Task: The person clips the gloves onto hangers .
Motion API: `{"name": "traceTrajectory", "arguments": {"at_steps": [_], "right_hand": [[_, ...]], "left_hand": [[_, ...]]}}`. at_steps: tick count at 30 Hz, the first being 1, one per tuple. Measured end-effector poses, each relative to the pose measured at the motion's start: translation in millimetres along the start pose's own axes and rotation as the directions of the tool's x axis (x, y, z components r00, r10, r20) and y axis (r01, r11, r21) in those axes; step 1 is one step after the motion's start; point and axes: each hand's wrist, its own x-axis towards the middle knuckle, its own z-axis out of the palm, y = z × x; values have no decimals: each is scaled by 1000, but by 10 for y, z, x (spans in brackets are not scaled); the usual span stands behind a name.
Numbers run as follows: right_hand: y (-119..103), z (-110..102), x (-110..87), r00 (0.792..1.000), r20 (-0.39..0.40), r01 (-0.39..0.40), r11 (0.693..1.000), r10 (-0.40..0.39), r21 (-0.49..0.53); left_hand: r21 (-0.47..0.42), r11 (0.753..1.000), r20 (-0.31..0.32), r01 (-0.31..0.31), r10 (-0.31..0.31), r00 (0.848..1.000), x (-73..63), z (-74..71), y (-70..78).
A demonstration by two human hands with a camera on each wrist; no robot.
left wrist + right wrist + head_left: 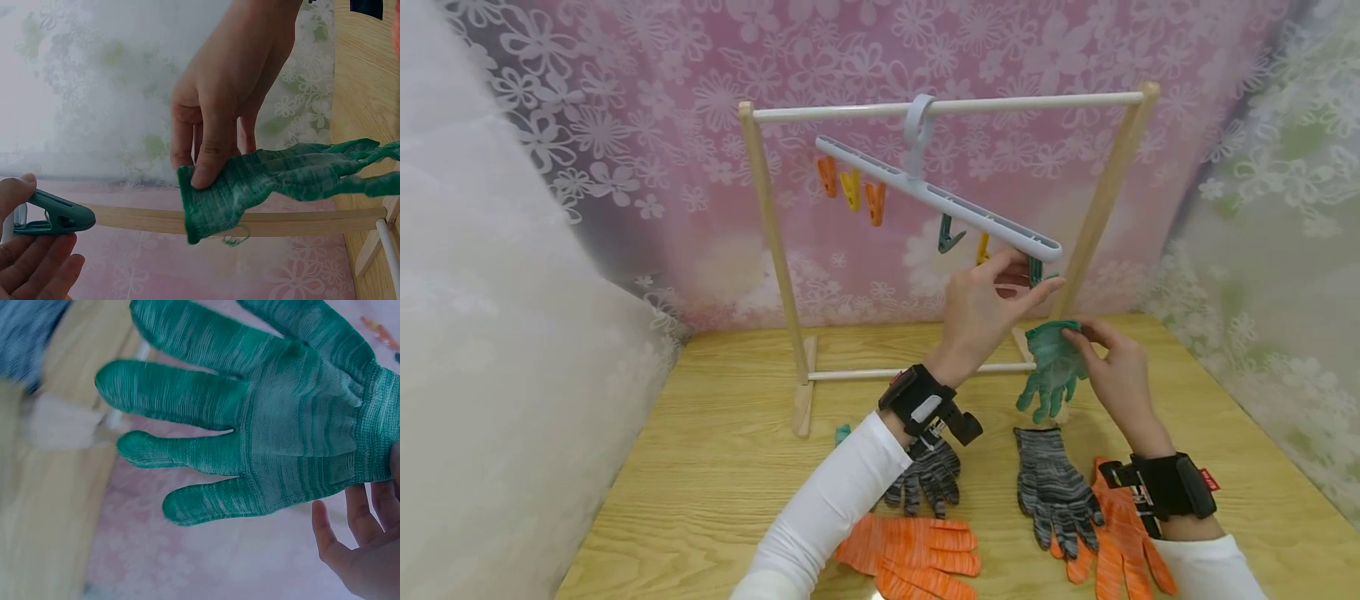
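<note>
My left hand (pixel 973 312) is raised to the right end of the light grey hanger (pixel 955 204). Its thumb and fingers pinch a green clothespin (pixel 62 215) that hangs there. Just below and to the right, my right hand (pixel 1116 375) holds a green knit glove (pixel 1052 367) by its cuff, thumb on one side. The glove's fingers hang downward, and a loose thread trails from the cuff in the left wrist view. A small gap separates the cuff from the clothespin. In the right wrist view the glove (pixel 281 419) spreads across the picture, its cuff at the right edge.
The hanger hooks over the top bar of a wooden rack (pixel 767 233) and carries more clothespins, orange (pixel 875 204), yellow and green. On the table (pixel 715 467) lie grey gloves (pixel 1048 483) and orange gloves (pixel 917 554). A bit of green (pixel 842 433) shows beside my left sleeve.
</note>
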Motion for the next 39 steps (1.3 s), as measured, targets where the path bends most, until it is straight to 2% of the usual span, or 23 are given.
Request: {"name": "traceTrajectory", "arguments": {"at_steps": [4,10,18,26,35,39], "right_hand": [[-126,60,44,999,-20,38,998,-37,51],[-233,129,70,999,3,48,996,-49,78],[-294,165,82,1000,-12,21,992,-19,125],[-368,184,76,999,-6,-35,979,37,203],[-493,188,136,998,-43,-27,942,44,335],[-543,179,160,998,-57,-15,935,38,354]], "left_hand": [[-48,999,16,13,-12,1000,-4,9,8],[-92,995,24,30,-28,999,0,-4,6],[-54,998,27,17,-15,1000,10,-10,1],[-19,999,23,42,-41,999,25,-45,-6],[17,999,-5,38,-38,999,54,-81,-11],[14,999,-12,33,-33,999,59,-78,-24]]}}
